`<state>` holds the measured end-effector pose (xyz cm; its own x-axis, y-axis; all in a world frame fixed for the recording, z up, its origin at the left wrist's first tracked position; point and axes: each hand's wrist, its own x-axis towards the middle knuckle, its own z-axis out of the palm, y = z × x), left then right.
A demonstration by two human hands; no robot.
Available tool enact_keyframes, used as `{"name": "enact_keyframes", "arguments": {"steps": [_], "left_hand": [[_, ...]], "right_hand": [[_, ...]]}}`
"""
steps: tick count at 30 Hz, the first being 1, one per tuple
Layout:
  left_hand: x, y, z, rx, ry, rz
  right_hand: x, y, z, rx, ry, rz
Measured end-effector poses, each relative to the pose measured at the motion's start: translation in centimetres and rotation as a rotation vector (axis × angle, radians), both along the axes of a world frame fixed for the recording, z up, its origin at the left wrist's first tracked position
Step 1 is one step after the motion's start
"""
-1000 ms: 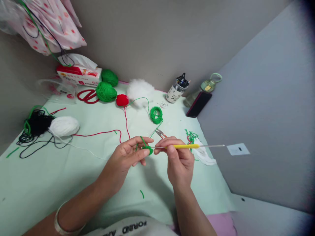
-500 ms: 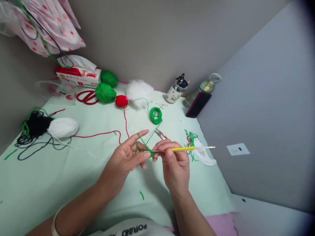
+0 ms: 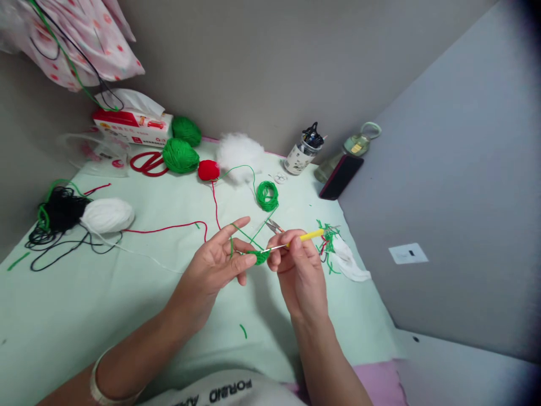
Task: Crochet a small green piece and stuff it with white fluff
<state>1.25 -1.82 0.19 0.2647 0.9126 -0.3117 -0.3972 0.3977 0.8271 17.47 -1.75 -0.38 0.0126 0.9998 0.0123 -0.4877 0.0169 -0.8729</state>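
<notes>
My left hand (image 3: 215, 265) pinches a small green crochet piece (image 3: 258, 256) between thumb and middle fingers, with the index finger raised and green yarn (image 3: 245, 232) looped over it. My right hand (image 3: 298, 268) grips a yellow-handled crochet hook (image 3: 302, 237), whose metal tip pokes into the green piece. The yarn strand runs back to a small green coil (image 3: 267, 195) on the pale green cloth (image 3: 127, 304). Small snips (image 3: 275, 226) lie just beyond my fingers.
Two green yarn balls (image 3: 181, 155), a red ball (image 3: 208, 170), white stuffing (image 3: 240, 151), red scissors (image 3: 146, 163) and a tissue box (image 3: 132, 121) sit at the back. White yarn (image 3: 107, 215) and black yarn (image 3: 61, 211) lie left. A jar (image 3: 299, 157), phone (image 3: 340, 176), bottle (image 3: 354, 148) and yarn scraps (image 3: 333, 248) are right.
The hook has swung from lying level to tilting up and away, and slid further into the green piece. My left index finger lifted with the yarn over it.
</notes>
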Motion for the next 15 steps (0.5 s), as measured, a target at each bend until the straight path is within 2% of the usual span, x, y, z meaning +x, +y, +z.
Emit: {"name": "enact_keyframes", "arguments": {"steps": [9,12,15], "left_hand": [[-0.2,0.1,0.0,0.014,0.030,0.013],[-0.1,-0.2,0.0,0.056,0.116,0.072],[0.2,-0.6,-0.1,0.072,0.123,0.123]], "right_hand": [[0.5,-0.9,0.5,0.302,-0.420,-0.074],[0.6,-1.2,0.4,0.473,-0.668,-0.095],[0.5,-1.6,-0.4,0.712,-1.036,-0.174]]}}
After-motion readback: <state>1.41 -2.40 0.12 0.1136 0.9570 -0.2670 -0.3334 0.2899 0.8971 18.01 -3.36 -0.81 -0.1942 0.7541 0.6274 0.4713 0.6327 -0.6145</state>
